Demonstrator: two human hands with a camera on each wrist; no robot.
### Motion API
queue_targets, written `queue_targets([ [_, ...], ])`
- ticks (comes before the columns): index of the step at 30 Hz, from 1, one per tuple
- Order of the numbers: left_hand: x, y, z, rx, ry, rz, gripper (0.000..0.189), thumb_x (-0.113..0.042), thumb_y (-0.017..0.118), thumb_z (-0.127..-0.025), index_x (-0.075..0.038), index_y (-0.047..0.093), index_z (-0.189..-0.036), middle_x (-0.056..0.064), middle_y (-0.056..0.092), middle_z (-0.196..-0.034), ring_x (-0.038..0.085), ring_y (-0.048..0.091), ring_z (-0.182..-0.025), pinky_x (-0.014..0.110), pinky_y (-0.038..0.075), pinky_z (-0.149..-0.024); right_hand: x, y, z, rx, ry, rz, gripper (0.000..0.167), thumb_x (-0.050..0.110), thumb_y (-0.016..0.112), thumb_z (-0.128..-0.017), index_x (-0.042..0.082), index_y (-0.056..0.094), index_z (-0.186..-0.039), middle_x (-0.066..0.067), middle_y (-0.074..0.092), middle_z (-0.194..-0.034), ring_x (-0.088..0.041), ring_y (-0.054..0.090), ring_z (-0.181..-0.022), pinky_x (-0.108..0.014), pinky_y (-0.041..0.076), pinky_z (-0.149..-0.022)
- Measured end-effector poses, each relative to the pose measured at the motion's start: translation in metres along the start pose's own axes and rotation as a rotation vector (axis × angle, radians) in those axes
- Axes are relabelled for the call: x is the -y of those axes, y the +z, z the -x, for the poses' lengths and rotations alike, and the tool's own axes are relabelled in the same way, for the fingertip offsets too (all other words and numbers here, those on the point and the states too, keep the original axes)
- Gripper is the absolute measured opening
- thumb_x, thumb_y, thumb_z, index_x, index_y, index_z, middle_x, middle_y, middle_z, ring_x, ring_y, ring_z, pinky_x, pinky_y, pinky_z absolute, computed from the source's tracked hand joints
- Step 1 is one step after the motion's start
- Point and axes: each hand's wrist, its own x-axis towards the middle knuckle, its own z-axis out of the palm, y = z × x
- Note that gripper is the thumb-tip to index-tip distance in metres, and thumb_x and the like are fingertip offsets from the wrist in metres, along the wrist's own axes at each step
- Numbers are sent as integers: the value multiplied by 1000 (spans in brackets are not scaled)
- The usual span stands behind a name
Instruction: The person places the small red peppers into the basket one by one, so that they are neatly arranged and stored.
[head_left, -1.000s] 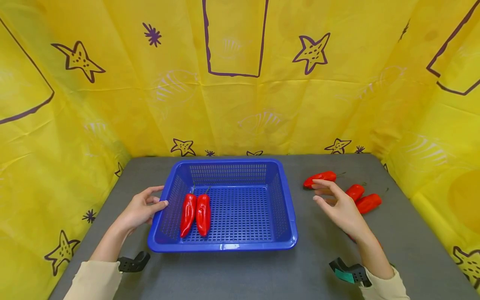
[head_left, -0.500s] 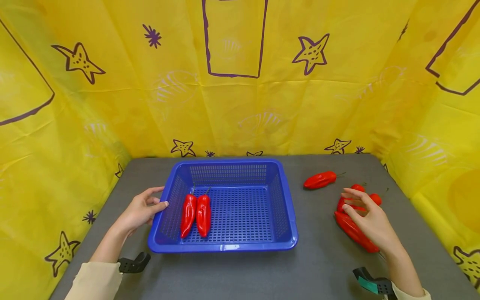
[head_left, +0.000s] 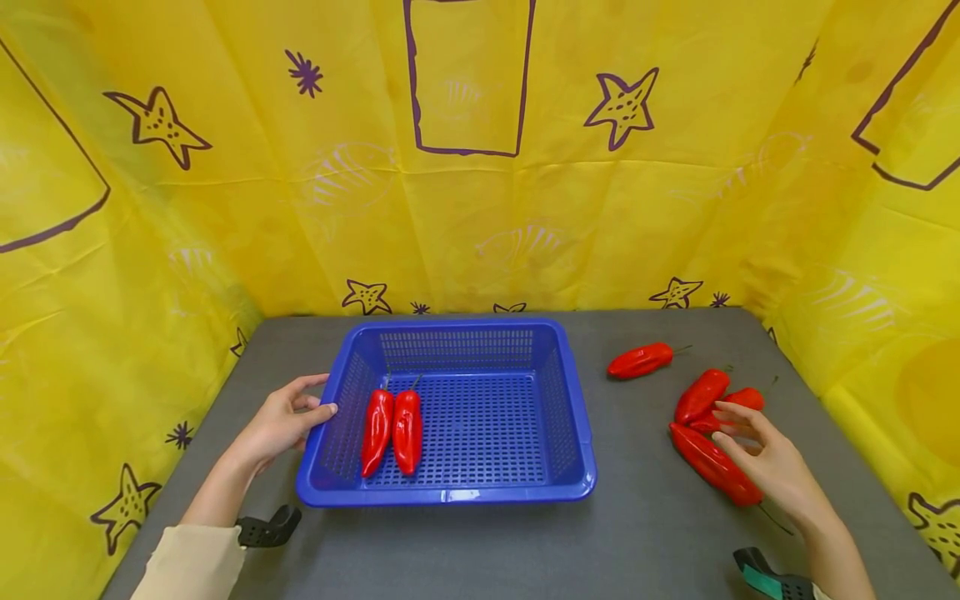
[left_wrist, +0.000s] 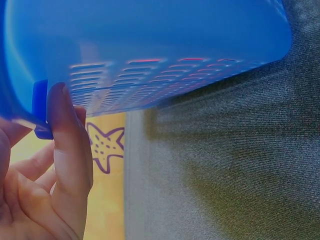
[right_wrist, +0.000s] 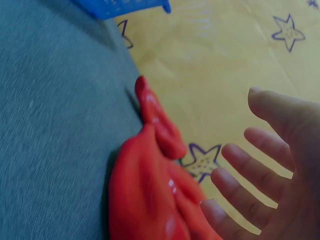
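My left hand [head_left: 281,421] pinches the left rim of a blue plastic basket [head_left: 450,496]; the left wrist view has its fingers [left_wrist: 70,150] against the rim. Two glossy red peppers [head_left: 377,433] lie side by side in the basket's left part. Over on the right, my right hand [head_left: 776,471] hovers with fingers spread and nothing held. It is nearest a large red pepper [head_left: 712,465] with a long stem, also big in the right wrist view. Just behind are two more peppers, one upright-angled [head_left: 702,397] and one [head_left: 746,398] partly hidden by my fingers.
A separate red pepper [head_left: 640,361] lies farther back, right of the basket. The grey table [head_left: 510,550] is bounded behind and at both sides by a yellow cloth [head_left: 465,225] with starfish drawings.
My right hand has moved right and toward me, from beside the back pepper to over the front one, uncovering peppers it hid. The left hand and basket have stayed put.
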Motion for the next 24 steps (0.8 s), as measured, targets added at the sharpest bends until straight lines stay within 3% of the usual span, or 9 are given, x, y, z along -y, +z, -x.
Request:
queue_targets([
  [11,1,-1,0,-1,5,0,68,-24,63,-88,-6,26,-142,19,57,-96,22,65,-69,38,57,-60,-25,3,5,79,45,70,47,26,61,-89,7,46,-129,-18,56,-119,19,42,-89,-10,45,-68],
  [19,1,-1,0,3,3,5,68,-24,63,-88,-6,26,-142,19,57,-96,23,65,-69,39,57,-59,-33,3,10,115,74,109,47,30,62,-88,7,48,-127,-18,57,-119,19,43,-87,-16,47,-67],
  [24,0,-1,0,2,2,-3,68,-24,63,-88,-6,26,-142,19,57,-95,23,65,-68,39,56,-59,-38,4,15,105,43,133,44,28,66,-85,7,53,-122,-12,60,-112,17,44,-85,-14,44,-68],
])
